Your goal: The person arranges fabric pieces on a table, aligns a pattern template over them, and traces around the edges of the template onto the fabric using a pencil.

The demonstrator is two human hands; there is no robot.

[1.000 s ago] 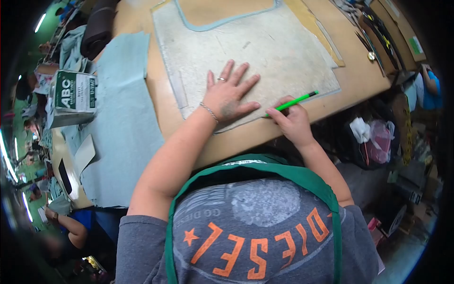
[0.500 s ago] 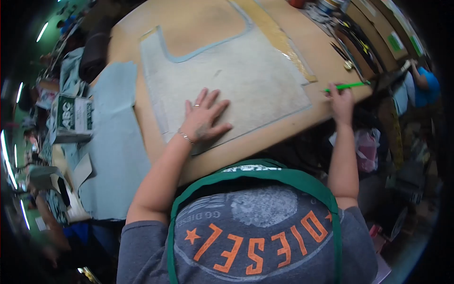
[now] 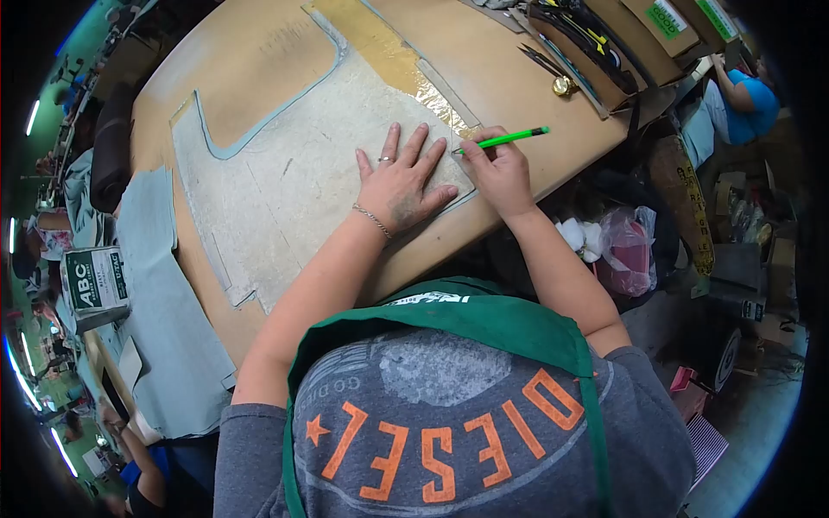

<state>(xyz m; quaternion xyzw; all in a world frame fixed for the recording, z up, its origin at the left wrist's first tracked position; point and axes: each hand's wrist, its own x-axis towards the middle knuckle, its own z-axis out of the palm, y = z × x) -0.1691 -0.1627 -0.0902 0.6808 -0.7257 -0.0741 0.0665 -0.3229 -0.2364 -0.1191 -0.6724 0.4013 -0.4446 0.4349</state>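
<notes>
A large pale flat pattern piece (image 3: 268, 190) with a curved cut-out lies on the wooden table (image 3: 250, 52), a bluish edge showing along its curve. Yellowish tape (image 3: 371, 52) covers its upper right strip. My left hand (image 3: 404, 177) rests flat on the pattern near its right end, fingers spread. Close beside it, my right hand (image 3: 501, 177) grips a green pencil (image 3: 518, 138), its tip at the right edge of the pattern. What lies under the pattern is mostly hidden.
Blue-grey material (image 3: 164, 293) lies at the left, near an ABC box (image 3: 95, 281). A brass-coloured round object (image 3: 563, 85) and a cardboard tray of tools (image 3: 587, 52) sit at the upper right. Another person in a blue shirt (image 3: 751, 99) is at far right.
My right hand has brought the pencil left, from beyond the pattern to its right edge. My left hand now lies nearer that edge. The whole view has shifted.
</notes>
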